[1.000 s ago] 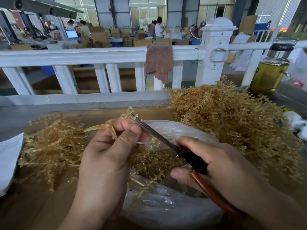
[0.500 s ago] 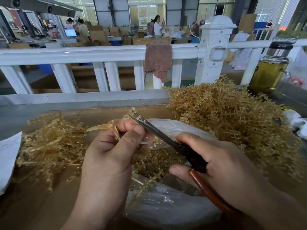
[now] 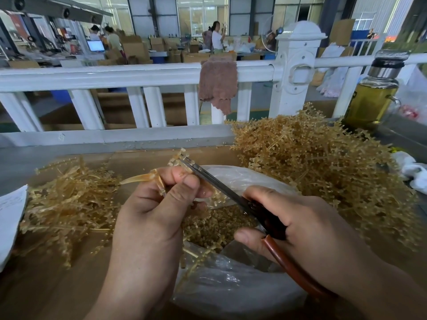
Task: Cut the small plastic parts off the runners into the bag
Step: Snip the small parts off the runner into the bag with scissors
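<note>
2 hands work over a clear bag. We see the left hand with thumb and fingers curled tight, pinching a yellow-brown runner. The runner sticks up past the fingertips, and a pointed bit of it pokes out to the left of the hand. The right hand is curled round the dark handle of the scissors, and 1 brown handle loop runs back under the palm. The scissors point up and left toward the left hand. Their tips touch the top end of the runner, just above the left fingertips. The blades lie close together, and we cannot tell if they are fully shut.

The bag sits under and between both hands, with its mouth open. In it, right below the blades, lies a heap of small parts. To the right of the right hand is a big fluffy pile of runners with parts on them. To the left of the left hand is a flatter pile of thin runners. Left of that we see the edge of a white paper. Beyond the hands runs a white fence with a brown cloth hung over it, and a bottle of yellow drink stands past the big pile.
</note>
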Tool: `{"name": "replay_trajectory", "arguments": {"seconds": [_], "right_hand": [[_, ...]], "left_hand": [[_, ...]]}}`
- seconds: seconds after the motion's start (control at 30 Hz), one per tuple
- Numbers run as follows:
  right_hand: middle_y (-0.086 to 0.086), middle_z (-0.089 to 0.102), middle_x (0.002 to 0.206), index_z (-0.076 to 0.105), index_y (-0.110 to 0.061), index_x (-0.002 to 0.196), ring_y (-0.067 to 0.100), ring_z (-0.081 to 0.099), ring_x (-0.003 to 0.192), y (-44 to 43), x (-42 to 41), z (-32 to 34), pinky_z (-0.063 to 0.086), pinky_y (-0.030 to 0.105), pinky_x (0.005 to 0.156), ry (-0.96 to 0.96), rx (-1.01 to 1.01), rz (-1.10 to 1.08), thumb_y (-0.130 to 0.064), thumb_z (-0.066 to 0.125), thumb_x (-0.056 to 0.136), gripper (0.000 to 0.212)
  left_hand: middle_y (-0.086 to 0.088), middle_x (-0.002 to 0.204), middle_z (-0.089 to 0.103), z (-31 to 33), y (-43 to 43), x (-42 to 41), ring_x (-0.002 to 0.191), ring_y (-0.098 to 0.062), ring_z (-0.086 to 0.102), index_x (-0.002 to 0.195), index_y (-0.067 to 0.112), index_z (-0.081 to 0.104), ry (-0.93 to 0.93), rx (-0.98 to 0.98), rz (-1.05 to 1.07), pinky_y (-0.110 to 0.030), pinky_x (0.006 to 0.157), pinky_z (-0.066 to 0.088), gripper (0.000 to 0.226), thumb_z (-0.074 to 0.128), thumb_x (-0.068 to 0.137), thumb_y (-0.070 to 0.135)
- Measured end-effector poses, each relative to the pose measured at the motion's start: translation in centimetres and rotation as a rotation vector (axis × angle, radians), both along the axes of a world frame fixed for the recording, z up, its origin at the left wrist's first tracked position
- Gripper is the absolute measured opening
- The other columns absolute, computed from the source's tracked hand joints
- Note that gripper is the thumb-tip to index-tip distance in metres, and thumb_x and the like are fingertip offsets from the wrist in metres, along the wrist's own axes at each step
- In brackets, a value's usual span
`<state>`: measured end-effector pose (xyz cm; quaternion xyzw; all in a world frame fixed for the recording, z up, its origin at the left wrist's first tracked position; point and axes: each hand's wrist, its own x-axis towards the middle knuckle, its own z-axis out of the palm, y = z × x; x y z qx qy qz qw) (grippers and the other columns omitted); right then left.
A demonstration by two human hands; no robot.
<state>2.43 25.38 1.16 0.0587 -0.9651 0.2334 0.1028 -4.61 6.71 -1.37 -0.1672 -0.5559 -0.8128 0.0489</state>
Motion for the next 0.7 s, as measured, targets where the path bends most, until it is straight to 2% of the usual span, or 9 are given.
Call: {"name": "replay_trajectory", "arguments": {"seconds": [0.1,0.23,0.4,0.7], "right_hand": [[-0.022,0.061,0.08,0.04,-0.053,0.119,-0.001,0.06,0.074,0.08,0.01,-0.04,0.051,0.03,0.064,0.003,0.003,0.007,-0.089,0.031,0.071,0.061],[-0.018,0.06,0.076,0.043,-0.051,0.12,0.001,0.06,0.073,0.09,0.02,0.08,0.047,0.022,0.055,0.027,0.015,0.014,-0.085,0.034,0.075,0.058],[-0.016,0.061,0.078,0.046,-0.047,0.117,0.003,0.061,0.073,0.18,0.07,0.11,0.051,0.027,0.057,0.044,0.008,0.018,-0.083,0.037,0.076,0.055],[-0.013,0.06,0.074,0.051,-0.042,0.11,0.005,0.06,0.068,0.21,0.14,0.3,0.049,0.025,0.054,0.047,0.007,0.026,-0.081,0.037,0.078,0.053]], "left_hand": [[-0.014,0.085,0.075,0.06,0.01,0.06,0.081,-0.022,0.071,0.081,0.025,0.074,0.0,-0.005,0.005,-0.026,0.065,0.056,0.005,0.071,0.081,0.029],[-0.012,0.084,0.075,0.12,0.11,0.11,0.079,-0.022,0.071,0.078,0.026,0.075,0.009,-0.009,0.023,-0.026,0.066,0.056,0.006,0.071,0.08,0.029],[-0.011,0.084,0.075,0.12,0.13,0.08,0.079,-0.02,0.071,0.079,0.025,0.074,-0.004,-0.001,0.022,-0.026,0.065,0.057,0.005,0.071,0.08,0.028],[-0.011,0.084,0.076,0.16,0.15,0.09,0.078,-0.02,0.072,0.078,0.027,0.074,0.005,-0.01,0.055,-0.026,0.063,0.057,0.005,0.071,0.081,0.029]]}}
